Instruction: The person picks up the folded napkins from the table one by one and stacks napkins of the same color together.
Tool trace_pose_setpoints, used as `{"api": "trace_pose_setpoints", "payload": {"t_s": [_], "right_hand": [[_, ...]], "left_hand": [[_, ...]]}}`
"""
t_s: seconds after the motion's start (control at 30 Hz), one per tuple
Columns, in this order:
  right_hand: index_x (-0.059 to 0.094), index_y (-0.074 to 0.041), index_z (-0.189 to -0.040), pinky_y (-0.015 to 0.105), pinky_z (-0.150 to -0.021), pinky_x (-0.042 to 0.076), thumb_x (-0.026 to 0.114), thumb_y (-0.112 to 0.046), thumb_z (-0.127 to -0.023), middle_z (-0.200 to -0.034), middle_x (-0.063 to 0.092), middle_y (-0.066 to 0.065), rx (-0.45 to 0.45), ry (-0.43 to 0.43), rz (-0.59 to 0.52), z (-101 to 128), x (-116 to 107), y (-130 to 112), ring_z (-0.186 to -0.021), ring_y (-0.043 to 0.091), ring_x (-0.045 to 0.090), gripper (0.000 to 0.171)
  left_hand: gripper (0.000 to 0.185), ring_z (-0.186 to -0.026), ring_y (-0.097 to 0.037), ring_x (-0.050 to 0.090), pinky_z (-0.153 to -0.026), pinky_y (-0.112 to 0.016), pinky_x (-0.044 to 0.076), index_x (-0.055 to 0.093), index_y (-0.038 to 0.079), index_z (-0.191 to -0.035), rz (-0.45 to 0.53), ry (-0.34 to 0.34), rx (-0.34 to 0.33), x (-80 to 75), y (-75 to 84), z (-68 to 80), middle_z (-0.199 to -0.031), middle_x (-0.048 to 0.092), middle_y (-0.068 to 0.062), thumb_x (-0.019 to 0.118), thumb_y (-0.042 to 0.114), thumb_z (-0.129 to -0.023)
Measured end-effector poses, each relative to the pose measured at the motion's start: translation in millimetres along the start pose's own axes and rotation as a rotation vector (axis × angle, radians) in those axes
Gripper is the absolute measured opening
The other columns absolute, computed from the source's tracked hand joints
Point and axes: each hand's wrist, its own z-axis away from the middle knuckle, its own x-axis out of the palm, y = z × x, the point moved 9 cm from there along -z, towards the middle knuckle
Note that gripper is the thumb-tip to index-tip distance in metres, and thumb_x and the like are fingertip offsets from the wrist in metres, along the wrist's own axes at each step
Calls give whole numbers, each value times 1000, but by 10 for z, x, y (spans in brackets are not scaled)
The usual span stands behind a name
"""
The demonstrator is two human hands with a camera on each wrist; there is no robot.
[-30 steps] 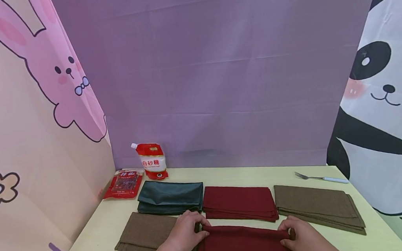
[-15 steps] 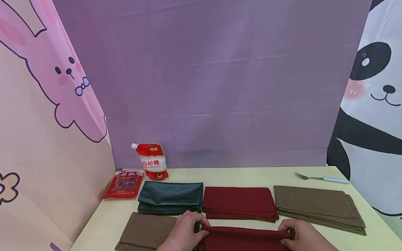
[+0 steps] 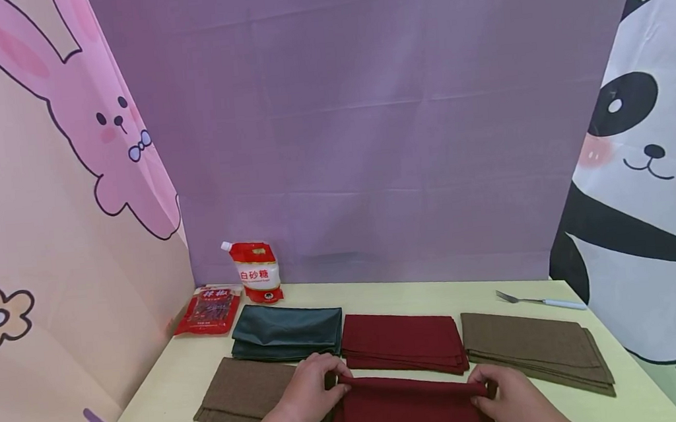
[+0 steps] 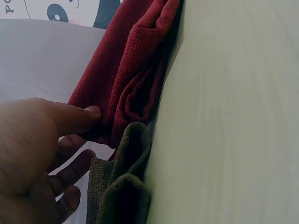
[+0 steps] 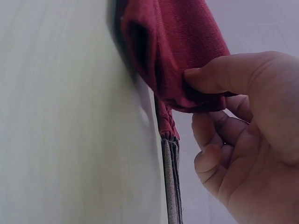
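A folded dark red cloth [image 3: 416,410] lies at the front middle of the table, cut off by the head view's bottom edge. My left hand [image 3: 307,393] pinches its far left corner, thumb on top. At the far right corner, my right hand [image 3: 510,393] holds the fabric between thumb and fingers. In the left wrist view, the red cloth's folded layers [image 4: 140,70] show end-on beside a brown folded cloth [image 4: 126,186]. The right wrist view shows the pinched corner [image 5: 205,88] raised off the pale tabletop. A brown cloth [image 3: 250,387] sits partly behind my left hand.
Behind stand a dark green folded cloth [image 3: 288,331], a second red one [image 3: 402,342] and a brown one [image 3: 534,351]. A fork [image 3: 538,299] lies at the back right. A red chili packet [image 3: 210,310] and a sugar pouch [image 3: 256,270] occupy the back left.
The far edge of the red cloth has risen very slightly between both hands. Their pinch on the corners is the same, and the other things have stayed put.
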Motion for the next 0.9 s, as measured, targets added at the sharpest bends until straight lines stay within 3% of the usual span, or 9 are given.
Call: {"api": "trace_pose_setpoints", "payload": {"t_s": [0.37, 0.5, 0.73, 0.9], "right_hand": [[68, -20, -97, 26, -61, 45, 84, -8, -85, -85, 61, -7, 13, 79, 0, 2, -93, -8, -79, 7, 53, 23], [69, -21, -97, 26, -60, 44, 84, -8, -85, -86, 62, -7, 45, 103, -14, 16, -126, -10, -81, 9, 54, 23], [69, -21, -96, 28, -61, 44, 84, -10, -86, -87, 63, -5, 105, 102, -32, 20, -159, 3, -82, 11, 54, 21], [68, -21, -97, 27, -64, 43, 83, -12, -87, -86, 62, -5, 51, 103, -45, 40, -216, -61, -82, 10, 55, 20]], "left_hand": [[24, -89, -8, 60, -75, -27, 53, 71, 36, -99, 148, 7, -69, -17, -31, -2, -100, 63, 18, 78, 14, -96], [25, -90, -6, 61, -78, -28, 55, 71, 35, -101, 194, 22, -69, -33, -15, 1, -102, 65, 15, 77, 11, -97], [22, -83, -8, 61, -74, -27, 55, 71, 31, -102, 277, 21, -63, -46, 23, 2, -102, 69, 5, 75, 10, -98], [21, -82, -9, 60, -72, -26, 54, 71, 29, -103, 318, 47, -35, -76, 66, 2, -101, 67, 5, 74, 9, -98]]}}
